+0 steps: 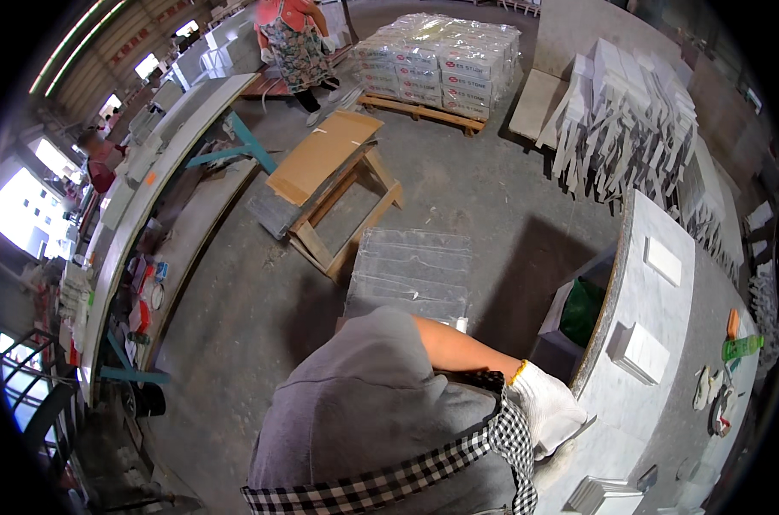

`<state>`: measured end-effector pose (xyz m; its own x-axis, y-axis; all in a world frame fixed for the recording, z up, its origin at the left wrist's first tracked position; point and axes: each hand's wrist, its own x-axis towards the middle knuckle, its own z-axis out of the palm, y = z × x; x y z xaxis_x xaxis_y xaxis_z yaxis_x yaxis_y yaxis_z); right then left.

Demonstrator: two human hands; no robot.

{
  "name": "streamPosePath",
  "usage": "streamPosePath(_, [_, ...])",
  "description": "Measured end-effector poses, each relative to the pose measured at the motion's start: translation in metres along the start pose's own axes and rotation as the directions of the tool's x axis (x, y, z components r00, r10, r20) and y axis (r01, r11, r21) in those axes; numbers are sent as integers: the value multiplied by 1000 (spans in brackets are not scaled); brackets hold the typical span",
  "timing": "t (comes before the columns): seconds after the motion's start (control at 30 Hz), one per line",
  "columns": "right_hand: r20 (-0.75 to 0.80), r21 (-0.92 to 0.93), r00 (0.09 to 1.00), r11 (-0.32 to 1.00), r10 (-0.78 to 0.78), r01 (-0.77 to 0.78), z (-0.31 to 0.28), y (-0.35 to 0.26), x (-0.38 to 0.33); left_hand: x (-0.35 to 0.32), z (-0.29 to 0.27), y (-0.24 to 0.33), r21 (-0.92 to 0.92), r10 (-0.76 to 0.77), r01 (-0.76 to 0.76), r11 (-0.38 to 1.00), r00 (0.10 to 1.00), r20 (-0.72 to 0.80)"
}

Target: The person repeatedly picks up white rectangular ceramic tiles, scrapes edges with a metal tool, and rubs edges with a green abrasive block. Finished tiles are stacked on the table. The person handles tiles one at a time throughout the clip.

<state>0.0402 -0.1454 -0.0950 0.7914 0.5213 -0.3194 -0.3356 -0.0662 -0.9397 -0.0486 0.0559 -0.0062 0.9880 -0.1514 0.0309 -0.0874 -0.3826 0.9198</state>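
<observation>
Nearest is a grey shoulder and checked apron strap (458, 463). Right of it, the gloved right hand (546, 412) rests on the near edge of a grey stone bench (655, 296); whether it is clenched on anything I cannot tell. No left hand shows. White tile blocks (640, 352) lie flat on the bench, just right of the hand, apart from it. They look heavy, stiff, smooth and chip-prone, best taken by opposite long edges. Far right, stacks of white tiles (630, 120) lean. Beyond on the concrete floor (492, 197) stand a trestle (338, 189) and a wrapped pallet (437, 64).
</observation>
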Motion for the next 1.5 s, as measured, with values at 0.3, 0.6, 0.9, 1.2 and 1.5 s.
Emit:
streamPosePath(0.3, [31, -36, 999, 999, 12, -10, 2, -4, 14, 9, 5, -16, 145, -44, 33, 989, 996, 76])
streamPosePath(0.6, [117, -67, 993, 998, 24, -16, 9, -3, 22, -12, -5, -15, 235, -132, 143, 961, 989, -61])
streamPosePath(0.9, [142, -62, 989, 998, 38, -29, 3, 2, 8, -25, 7, -44, 156, 75, -41, 987, 974, -213])
streamPosePath(1.2, [203, -62, 979, 998, 32, -20, 19, 3, 6, -33, 7, 1, 315, -78, 117, 942, 988, -133])
streamPosePath(1.5, [174, -67, 985, 998, 3, 9, 23, -4, -6, -44, -1, -10, 288, 120, -62, 956, 974, -190])
